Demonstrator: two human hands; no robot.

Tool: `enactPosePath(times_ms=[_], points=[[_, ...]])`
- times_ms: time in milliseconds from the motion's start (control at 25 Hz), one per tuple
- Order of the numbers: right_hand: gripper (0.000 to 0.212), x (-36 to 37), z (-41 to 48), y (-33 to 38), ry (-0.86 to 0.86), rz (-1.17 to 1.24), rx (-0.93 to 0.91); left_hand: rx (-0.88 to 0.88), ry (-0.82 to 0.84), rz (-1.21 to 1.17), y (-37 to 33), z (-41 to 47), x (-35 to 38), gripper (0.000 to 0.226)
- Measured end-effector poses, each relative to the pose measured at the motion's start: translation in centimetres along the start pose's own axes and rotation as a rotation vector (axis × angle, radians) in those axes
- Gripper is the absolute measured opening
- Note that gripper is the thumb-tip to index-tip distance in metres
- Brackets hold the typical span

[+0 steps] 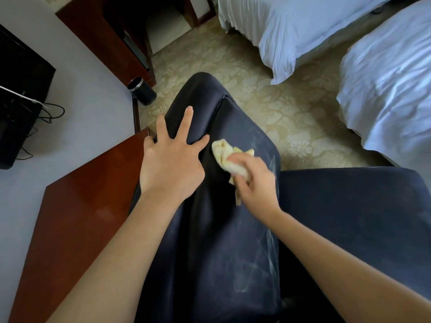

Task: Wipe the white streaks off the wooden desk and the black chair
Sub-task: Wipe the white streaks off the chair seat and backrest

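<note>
Remaining streaks (pixel 256 259): white smears on the chair (pixel 210 241), lower centre of frame, running up its right edge. Not yet wiped.
Desk (pixel 77 217): glossy wood, lower left, touching the chair's left side. No streaks can be made out on it.
Right hand (pixel 254 180): centre of frame, fingers curled round the cloth and pressing it on the chair.
Cloth (pixel 224 152): pale yellow and bunched, with its loose end sticking out toward the upper left.
Left hand (pixel 170 164): left of the cloth, fingers spread wide and flat on the chair, bracing it.
Risk, smearing: a bunched cloth may drag the white across the dark cover instead of lifting it.
Risk, shifting: a hard stroke toward the right edge may push the chair if the brace slips.
Risk, missing: the faint marks near the right edge are easy to pass over.
Edges: a seam runs between the two hands, and the right edge drops beside the cloth.
Room: carpet (pixel 291 108) is open to the upper right, short of the beds (pixel 384 89).
Far left: bin (pixel 142 90) near the chair's top, screen (pixel 21 89) with cables at the frame edge.
</note>
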State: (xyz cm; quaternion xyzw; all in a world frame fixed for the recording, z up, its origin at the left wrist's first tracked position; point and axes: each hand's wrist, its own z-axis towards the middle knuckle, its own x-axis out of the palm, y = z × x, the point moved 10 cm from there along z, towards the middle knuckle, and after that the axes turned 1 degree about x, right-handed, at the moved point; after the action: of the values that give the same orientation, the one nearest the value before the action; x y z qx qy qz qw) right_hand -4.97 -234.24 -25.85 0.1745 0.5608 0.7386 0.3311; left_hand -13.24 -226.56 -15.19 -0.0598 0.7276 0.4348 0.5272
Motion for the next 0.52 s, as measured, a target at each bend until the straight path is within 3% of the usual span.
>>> enactPosePath(times_ms=[240, 320, 520], points=[[0.042, -1.1, -3.7, -0.6, 0.35, 0.002, -0.059, -0.005, 0.004, 0.004, -0.2, 0.0, -0.3, 0.053], [0.044, -2.4, -3.6, -2.0, 0.373, -0.043, 0.004, -0.005, 0.006, 0.003, -0.1, 0.0, -0.4, 0.053], [0.035, -8.9, -1.0, -6.4, -0.158, -0.361, 0.245, -0.005, -0.015, 0.007, -0.1, 0.0, -0.5, 0.053]])
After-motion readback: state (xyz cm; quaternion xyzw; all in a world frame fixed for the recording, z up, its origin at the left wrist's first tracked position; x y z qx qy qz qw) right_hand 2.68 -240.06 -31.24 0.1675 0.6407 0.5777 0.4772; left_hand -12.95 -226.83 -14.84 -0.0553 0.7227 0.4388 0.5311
